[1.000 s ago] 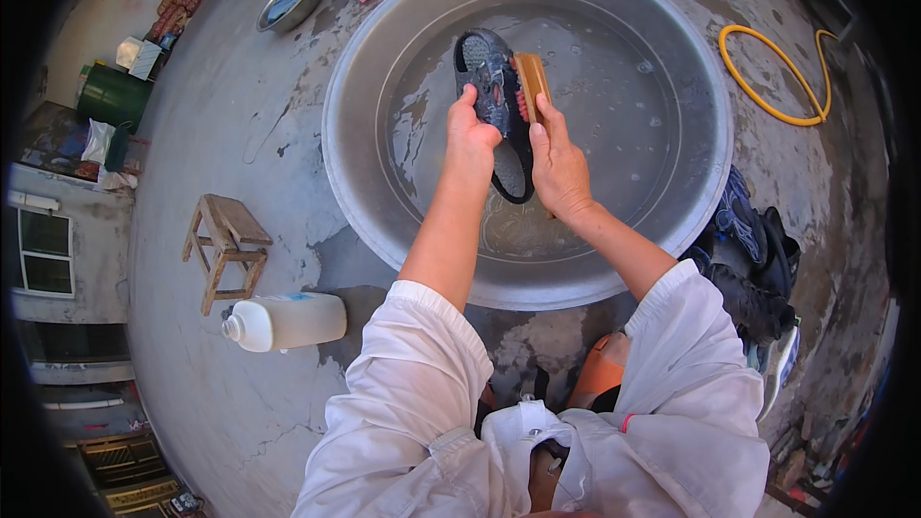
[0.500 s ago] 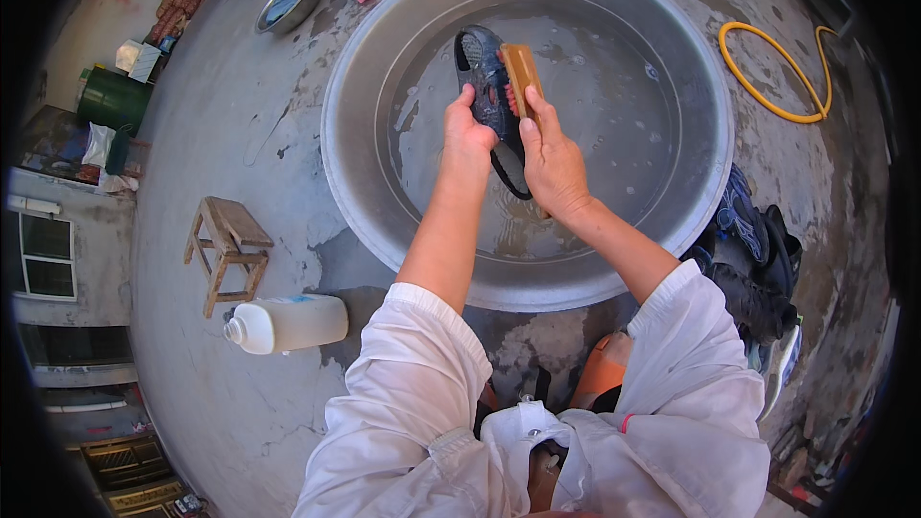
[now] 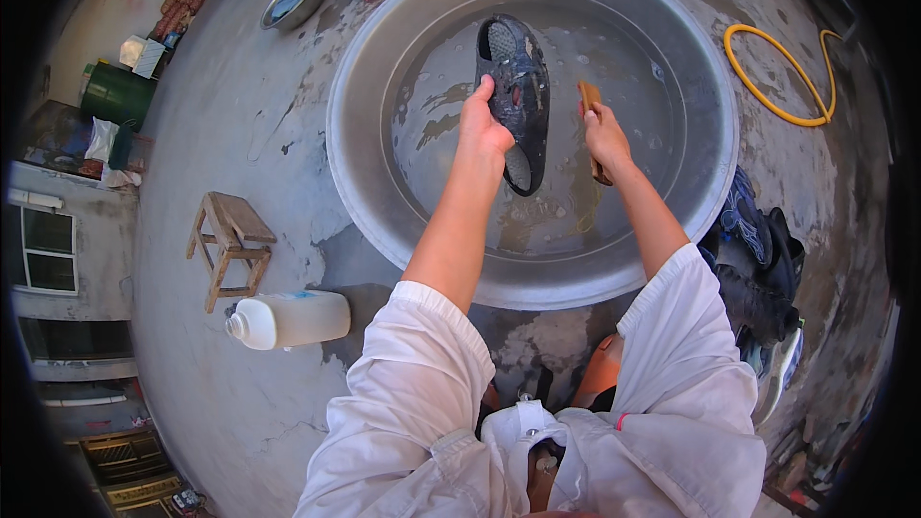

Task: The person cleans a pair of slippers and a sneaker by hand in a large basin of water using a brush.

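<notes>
A big round grey metal basin (image 3: 347, 139) holds murky water with patches of foam. Over it my left hand (image 3: 486, 125) grips a wet black slide sandal (image 3: 524, 86) by its left side, thumb on the strap, with the open toe and footbed showing. To the right, apart from the sandal, my right hand (image 3: 606, 139) is closed round a wooden scrubbing brush (image 3: 590, 96). The brush's reddish bristles face left, and its lower end is near or in the water; I cannot tell which.
Several dark shoes (image 3: 758, 278) lie in a heap right of the basin. On the left are a wooden stool (image 3: 232, 230) and a white plastic jug (image 3: 293, 319) on its side. A small metal bowl (image 3: 295, 0) sits at the far left, and a yellow hose (image 3: 767, 72) curls at the far right.
My right hand has drawn the brush off the sandal, moving right and slightly nearer the basin's side. The sandal has shifted a little right and turned its top more into view.
</notes>
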`<state>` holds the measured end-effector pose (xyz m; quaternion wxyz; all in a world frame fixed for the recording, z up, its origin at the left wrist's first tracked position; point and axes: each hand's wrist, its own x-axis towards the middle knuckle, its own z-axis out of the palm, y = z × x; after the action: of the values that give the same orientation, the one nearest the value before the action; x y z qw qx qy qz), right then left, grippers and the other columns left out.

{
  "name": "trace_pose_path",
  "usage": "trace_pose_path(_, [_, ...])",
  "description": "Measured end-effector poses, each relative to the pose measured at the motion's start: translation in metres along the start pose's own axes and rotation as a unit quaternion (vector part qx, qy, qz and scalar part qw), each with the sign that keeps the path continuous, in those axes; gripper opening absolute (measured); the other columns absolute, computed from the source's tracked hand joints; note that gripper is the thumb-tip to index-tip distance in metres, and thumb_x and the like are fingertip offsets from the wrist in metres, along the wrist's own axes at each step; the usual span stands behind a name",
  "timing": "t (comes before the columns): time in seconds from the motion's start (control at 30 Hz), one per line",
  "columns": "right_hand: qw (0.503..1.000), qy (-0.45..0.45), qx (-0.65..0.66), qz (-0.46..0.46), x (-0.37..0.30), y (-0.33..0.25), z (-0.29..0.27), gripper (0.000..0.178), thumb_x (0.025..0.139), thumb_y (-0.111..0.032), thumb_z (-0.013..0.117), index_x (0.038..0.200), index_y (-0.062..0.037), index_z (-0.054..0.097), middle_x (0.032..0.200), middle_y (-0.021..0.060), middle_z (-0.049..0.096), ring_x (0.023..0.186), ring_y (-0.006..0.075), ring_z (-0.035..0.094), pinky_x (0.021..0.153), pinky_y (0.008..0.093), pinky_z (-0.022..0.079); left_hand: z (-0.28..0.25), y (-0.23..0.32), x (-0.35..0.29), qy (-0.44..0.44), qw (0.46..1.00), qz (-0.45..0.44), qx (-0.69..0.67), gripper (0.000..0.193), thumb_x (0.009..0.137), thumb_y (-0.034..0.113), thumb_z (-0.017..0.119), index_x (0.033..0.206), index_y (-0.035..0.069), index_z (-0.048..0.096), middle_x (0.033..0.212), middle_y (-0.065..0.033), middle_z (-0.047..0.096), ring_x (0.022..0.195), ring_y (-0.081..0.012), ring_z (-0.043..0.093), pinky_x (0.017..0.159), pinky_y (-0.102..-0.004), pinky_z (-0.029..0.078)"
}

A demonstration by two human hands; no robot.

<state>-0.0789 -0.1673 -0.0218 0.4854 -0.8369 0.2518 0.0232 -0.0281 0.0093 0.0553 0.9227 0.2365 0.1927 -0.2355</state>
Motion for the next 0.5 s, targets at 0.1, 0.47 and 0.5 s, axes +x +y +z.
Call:
trace_pose_path(0.1, [0.983, -0.048, -0.098, 0.149, -0.019, 0.002, 0.007, 0.055, 0.086, -0.033, 0.041, 0.134, -0.0109, 0.027, 0.122, 0.0177, 0.049, 0.113, 0.0322, 0.047, 0.091, 0.0403, 0.038, -0.011, 0.010, -0.006, -0.005, 0.996, 0.072, 0.058, 0.043, 0.093, 0.042, 0.033, 0.112, 0.008, 0.052, 0.109, -0.0106, 0.057, 0.095, -0.0279, 0.056, 0.082, -0.0462, 0.044])
trace_pose_path(0.47, [0.990, 0.058, 0.065, -0.109, -0.027, -0.024, -0.015, 0.043, 0.087, -0.029, 0.043, 0.126, -0.0110, 0.040, 0.104, 0.0176, 0.058, 0.098, 0.0320, 0.055, 0.083, 0.0379, 0.041, -0.040, -0.002, 0.025, 0.030, 0.986, 0.103, 0.128, 0.045, 0.092, 0.046, 0.032, 0.115, 0.011, 0.050, 0.112, -0.0084, 0.056, 0.098, -0.0249, 0.056, 0.084, -0.0460, 0.044])
trace_pose_path(0.5, [0.992, 0.025, 0.052, -0.111, -0.039, -0.042, -0.020, 0.043, 0.088, -0.030, 0.041, 0.127, -0.0131, 0.038, 0.107, 0.0182, 0.056, 0.098, 0.0332, 0.055, 0.083, 0.0387, 0.041, -0.040, -0.002, 0.020, 0.038, 0.986, 0.100, 0.131, 0.046, 0.092, 0.046, 0.032, 0.115, 0.011, 0.050, 0.113, -0.0085, 0.056, 0.099, -0.0246, 0.055, 0.085, -0.0454, 0.043])
